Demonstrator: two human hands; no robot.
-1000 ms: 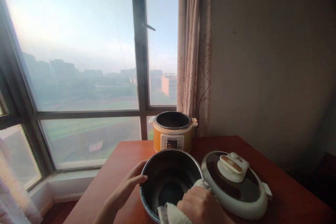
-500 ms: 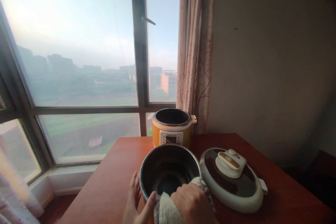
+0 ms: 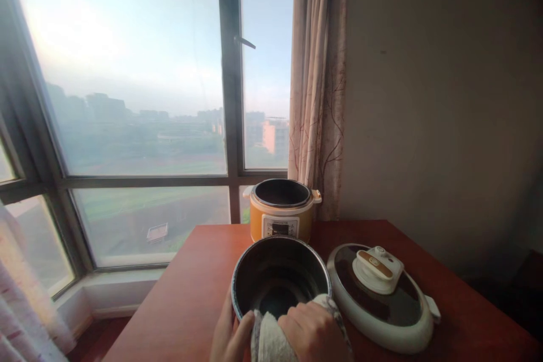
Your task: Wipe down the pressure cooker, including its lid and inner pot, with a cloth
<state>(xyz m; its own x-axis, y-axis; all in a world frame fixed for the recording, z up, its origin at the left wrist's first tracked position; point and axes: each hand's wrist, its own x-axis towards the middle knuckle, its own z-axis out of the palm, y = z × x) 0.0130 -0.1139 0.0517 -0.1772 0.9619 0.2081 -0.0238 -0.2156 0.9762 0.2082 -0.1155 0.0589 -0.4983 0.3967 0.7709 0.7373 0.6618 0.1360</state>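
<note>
A dark inner pot [image 3: 282, 260] tilts toward me near the front of the table. My left hand [image 3: 231, 328] holds its left side, fingers on the outer wall and thumb at the near rim, beside a cloth's edge. A pale cloth with a grey patterned edge [image 3: 271, 339] is bunched under my right hand [image 3: 311, 325], whose curled fingers press it against the near right rim. Behind the pot stands the orange and white cooker body [image 3: 280, 215], uncovered and dark inside. Its round lid [image 3: 382, 294], with a white and brown handle, lies to the right.
The reddish-brown table [image 3: 169, 300] carries all of these. A large window [image 3: 144, 181] runs along the left and back, with a curtain [image 3: 314, 96] beside it. A plain wall [image 3: 424, 124] rises at the right, and another curtain [image 3: 29, 294] hangs at the lower left.
My left fingers have moved in from a spread pose and now close on the pot's side. The whole view has shifted slightly. My right hand keeps the cloth at the rim.
</note>
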